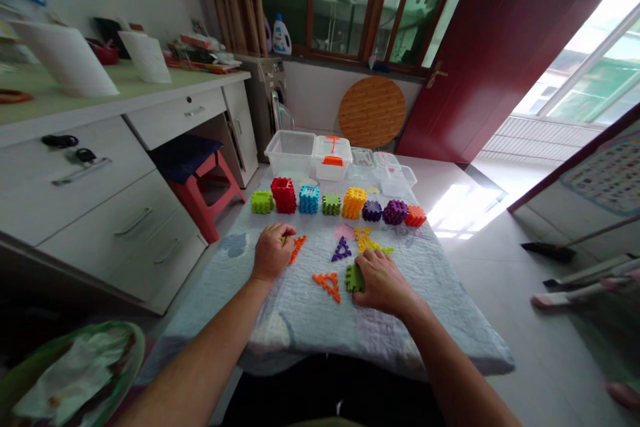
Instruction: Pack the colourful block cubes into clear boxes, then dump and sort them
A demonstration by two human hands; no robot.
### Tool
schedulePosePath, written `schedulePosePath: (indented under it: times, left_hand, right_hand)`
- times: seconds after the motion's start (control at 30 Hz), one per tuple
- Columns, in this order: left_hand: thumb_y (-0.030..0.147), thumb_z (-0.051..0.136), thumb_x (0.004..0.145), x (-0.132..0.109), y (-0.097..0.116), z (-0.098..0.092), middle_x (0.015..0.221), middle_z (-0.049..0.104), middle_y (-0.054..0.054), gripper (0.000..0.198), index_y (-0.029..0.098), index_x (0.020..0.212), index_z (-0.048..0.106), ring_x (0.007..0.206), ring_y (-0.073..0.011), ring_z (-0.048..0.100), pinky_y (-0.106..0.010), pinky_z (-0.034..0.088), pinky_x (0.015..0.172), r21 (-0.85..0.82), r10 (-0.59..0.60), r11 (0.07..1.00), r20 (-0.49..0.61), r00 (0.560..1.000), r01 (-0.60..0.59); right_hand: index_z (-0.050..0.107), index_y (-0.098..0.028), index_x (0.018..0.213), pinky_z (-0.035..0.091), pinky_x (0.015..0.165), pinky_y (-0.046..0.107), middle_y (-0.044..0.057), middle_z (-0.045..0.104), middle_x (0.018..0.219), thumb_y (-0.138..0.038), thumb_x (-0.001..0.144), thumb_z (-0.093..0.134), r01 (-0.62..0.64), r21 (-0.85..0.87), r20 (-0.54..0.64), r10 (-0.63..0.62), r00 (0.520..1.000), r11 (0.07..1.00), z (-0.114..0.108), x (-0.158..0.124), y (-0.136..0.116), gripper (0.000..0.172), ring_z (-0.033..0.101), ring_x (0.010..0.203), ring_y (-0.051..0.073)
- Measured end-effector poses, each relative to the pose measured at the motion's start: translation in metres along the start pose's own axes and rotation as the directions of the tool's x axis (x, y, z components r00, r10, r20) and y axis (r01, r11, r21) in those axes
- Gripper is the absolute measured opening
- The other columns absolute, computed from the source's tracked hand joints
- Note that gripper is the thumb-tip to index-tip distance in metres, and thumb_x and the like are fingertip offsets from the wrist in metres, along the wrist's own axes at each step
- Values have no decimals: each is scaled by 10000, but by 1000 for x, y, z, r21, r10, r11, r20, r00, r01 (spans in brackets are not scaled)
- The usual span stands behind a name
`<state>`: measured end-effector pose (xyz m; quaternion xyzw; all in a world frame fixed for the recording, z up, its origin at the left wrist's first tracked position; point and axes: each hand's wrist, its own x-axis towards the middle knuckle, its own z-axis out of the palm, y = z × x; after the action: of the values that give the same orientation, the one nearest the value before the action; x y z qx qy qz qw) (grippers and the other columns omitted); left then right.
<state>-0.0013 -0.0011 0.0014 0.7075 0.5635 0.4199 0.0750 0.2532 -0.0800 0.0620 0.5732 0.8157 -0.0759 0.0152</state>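
Observation:
My left hand (273,250) is closed with its fingers curled down near the tabletop. A sliver of a green piece (283,240) shows at its fingertips, mostly hidden, and an orange triangular piece (298,249) lies right beside them. Between thumb and fingers, my right hand (384,281) grips a green notched building block piece (355,278). Just beyond that hand are yellow notched pieces (367,241), partly covered by it. A purple triangular frame (341,249) and another orange triangular frame (329,285) lie flat between the two hands.
Assembled blocks line the table's far side, among them a red one (284,195), a blue one (309,199) and a yellow one (355,203). Behind them stand an open clear bin (290,155) and a lidded box (333,167). A quilted cloth (300,333) covers the table.

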Motion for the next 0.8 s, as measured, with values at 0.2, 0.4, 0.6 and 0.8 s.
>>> schedulePosePath:
  times: [0.2,0.4,0.6,0.8]
  left_hand:
    - [89,471,734,0,2,-1,801,677,-51,177,200,746,609,823,-224,605,-339,465,797,-5,-14,1000,16,1000,15]
    - [81,480,711,0,3,-1,795,666,-41,171,202,737,598,815,-215,597,-333,466,776,-27,-34,999,28,999,35]
    - [74,491,719,0,2,-1,793,667,-33,173,205,733,603,828,-210,601,-332,474,797,-56,-60,997,23,998,61]
    - [66,505,720,-1,3,-3,789,669,-31,179,209,733,612,826,-215,605,-341,479,791,-50,-74,996,28,997,76]
  right_hand:
    - [646,-149,928,419,844,409,146,625,1019,-334,619,706,116,-115,89,-106,990,987,-27,22,-3,365,539,966,303]
    - [626,-166,1068,399,868,407,132,585,1097,-397,674,710,180,-98,-135,-192,972,979,-75,91,6,464,495,1022,299]
    - [609,-176,1180,388,887,420,141,561,1189,-402,686,702,90,-171,-77,-104,992,981,-95,166,14,551,475,1084,321]
    - [613,-175,1251,394,901,456,172,542,1243,-378,682,721,52,-216,77,-36,996,975,-87,205,18,613,478,1127,353]
